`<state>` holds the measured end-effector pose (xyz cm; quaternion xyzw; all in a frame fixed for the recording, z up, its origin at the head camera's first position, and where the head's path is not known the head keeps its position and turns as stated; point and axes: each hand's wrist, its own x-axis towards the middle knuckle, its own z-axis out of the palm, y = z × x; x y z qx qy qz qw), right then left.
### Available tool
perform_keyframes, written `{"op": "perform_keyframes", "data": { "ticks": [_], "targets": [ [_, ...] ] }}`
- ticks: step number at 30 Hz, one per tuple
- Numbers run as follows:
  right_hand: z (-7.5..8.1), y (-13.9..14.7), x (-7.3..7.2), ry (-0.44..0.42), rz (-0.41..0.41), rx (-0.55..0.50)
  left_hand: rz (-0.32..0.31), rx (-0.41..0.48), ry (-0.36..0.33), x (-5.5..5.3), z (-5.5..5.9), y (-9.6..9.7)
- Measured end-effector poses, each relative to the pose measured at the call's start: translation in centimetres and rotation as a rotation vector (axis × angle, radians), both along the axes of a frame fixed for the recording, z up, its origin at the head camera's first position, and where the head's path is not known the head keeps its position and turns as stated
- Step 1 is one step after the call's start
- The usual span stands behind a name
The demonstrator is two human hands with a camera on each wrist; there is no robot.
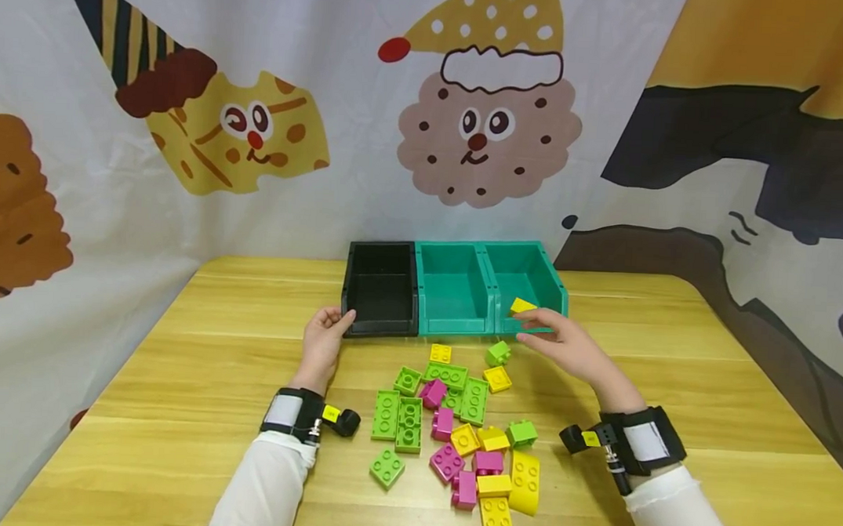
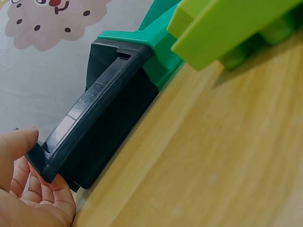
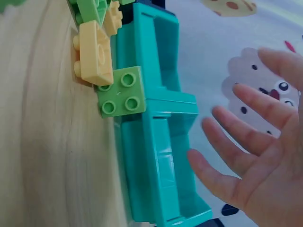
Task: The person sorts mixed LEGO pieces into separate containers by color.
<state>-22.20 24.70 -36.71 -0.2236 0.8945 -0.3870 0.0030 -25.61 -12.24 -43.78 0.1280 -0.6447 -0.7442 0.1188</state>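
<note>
At the back of the table stands a black bin, joined in a row with a middle teal bin and a right teal bin. My left hand grips the front left corner of the black bin, thumb over the rim and fingers under it in the left wrist view. Over the front of the right teal bin, my right hand has its fingers spread, with nothing held in the right wrist view. A yellow brick appears by its fingertips in the head view, at that bin; whether it touches the bin is unclear.
Before the bins lie loose toy bricks: green bricks, pink bricks, yellow bricks and a curved yellow brick. A green brick lies close to the right teal bin. A printed curtain hangs behind the wooden table.
</note>
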Motion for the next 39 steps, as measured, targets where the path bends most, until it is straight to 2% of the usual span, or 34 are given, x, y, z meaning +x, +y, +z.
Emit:
{"op": "perform_keyframes", "data": {
  "ticks": [8,14,16,23,28,33,39],
  "targets": [
    [0.5,0.0,2.5,-0.021,0.144,0.060,-0.007,-0.001,-0.007,0.1,0.1,0.2],
    [1.8,0.0,3.9,0.007,0.134,0.074,-0.002,-0.006,-0.002,0.1,0.0,0.1],
    [2.5,-0.1,4.7,0.005,0.136,0.121,-0.002,-0.007,0.002,0.1,0.0,0.1],
    [3.6,-1.8,7.1,-0.204,0.274,0.386,-0.006,-0.020,-0.007,-0.2,-0.1,0.0],
    [3.3,-2.9,7.6,-0.245,0.316,0.463,-0.007,-0.020,-0.013,-0.2,-0.1,0.0],
    [2.8,-3.4,7.8,-0.316,0.301,0.497,-0.005,-0.024,-0.010,-0.1,-0.1,0.1],
    [2.0,-3.9,7.7,-0.322,0.316,0.539,-0.003,-0.025,-0.013,0.0,-0.1,0.0]
  ]
}}
